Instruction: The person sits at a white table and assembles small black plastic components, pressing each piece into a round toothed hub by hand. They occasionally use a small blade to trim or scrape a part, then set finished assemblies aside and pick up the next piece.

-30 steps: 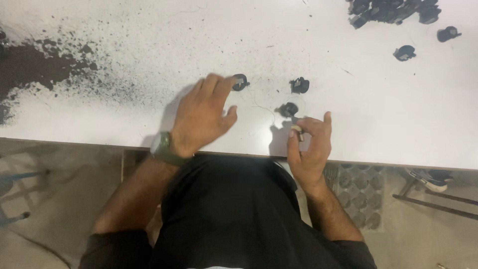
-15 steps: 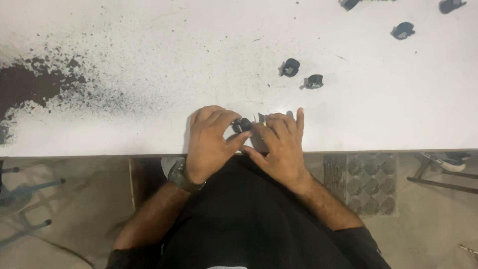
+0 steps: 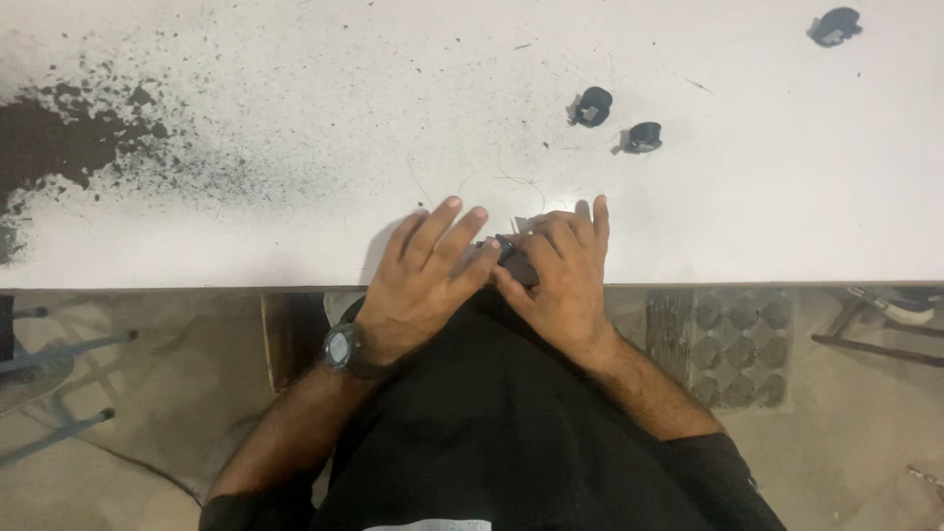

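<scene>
- Your left hand (image 3: pixel 425 280) and right hand (image 3: pixel 562 275) meet at the near edge of the white table (image 3: pixel 295 79), fingertips touching.
- Between them sits a small dark part (image 3: pixel 505 250), mostly hidden; both hands pinch it, thumb and fingers pressed together around it, the left hand's other fingers fanned out flat.
- A dark wristwatch (image 3: pixel 346 350) is on your left wrist.
- Two more small black pieces (image 3: pixel 593 106) and (image 3: pixel 644 137) lie on the table beyond your right hand, well apart from it.
- Another black piece (image 3: pixel 836 26) lies near the far right corner.
- Dark powder (image 3: pixel 59 138) is scattered over the table's left side.
</scene>
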`<state>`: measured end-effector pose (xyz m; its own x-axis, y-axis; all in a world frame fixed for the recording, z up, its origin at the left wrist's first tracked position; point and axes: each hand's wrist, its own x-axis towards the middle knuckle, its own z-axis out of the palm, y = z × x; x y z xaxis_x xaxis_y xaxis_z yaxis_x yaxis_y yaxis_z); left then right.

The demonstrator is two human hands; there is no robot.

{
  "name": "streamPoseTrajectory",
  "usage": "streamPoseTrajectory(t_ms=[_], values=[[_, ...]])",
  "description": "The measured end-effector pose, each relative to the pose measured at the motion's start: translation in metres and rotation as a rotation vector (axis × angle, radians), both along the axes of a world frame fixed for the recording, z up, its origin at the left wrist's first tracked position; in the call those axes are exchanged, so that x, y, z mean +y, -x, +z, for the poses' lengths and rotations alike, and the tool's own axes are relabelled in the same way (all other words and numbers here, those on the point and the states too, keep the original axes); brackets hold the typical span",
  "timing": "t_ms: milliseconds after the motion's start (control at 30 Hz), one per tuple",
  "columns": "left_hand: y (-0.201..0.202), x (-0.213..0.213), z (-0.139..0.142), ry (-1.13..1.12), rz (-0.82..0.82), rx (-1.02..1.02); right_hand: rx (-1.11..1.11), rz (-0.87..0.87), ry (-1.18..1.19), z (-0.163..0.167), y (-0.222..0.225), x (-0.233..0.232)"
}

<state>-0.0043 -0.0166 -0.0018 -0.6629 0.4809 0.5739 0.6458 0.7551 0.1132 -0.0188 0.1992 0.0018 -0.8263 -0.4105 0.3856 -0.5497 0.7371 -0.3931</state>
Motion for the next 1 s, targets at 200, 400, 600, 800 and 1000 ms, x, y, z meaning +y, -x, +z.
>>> streamPoseTrajectory(t_ms=[200, 400, 600, 800, 1000], values=[[-0.004, -0.002, -0.005, -0.003, -0.006, -0.044, 0.006, -0.023, 0.006, 0.0, 0.0, -0.001], [-0.01, 0.004, -0.002, -0.221, 0.043, -0.221, 0.089, 0.013, 0.086, -0.006, -0.007, 0.008], [-0.014, 0.012, -0.006, -0.261, 0.099, -0.164, 0.094, 0.165, 0.273, -0.02, -0.018, 0.015], [-0.015, 0.016, -0.01, -0.325, 0.113, -0.214, 0.066, 0.162, 0.251, -0.026, -0.016, 0.006], [-0.014, 0.015, -0.013, -0.381, 0.065, -0.198, 0.053, 0.158, 0.247, -0.017, -0.014, 0.001]])
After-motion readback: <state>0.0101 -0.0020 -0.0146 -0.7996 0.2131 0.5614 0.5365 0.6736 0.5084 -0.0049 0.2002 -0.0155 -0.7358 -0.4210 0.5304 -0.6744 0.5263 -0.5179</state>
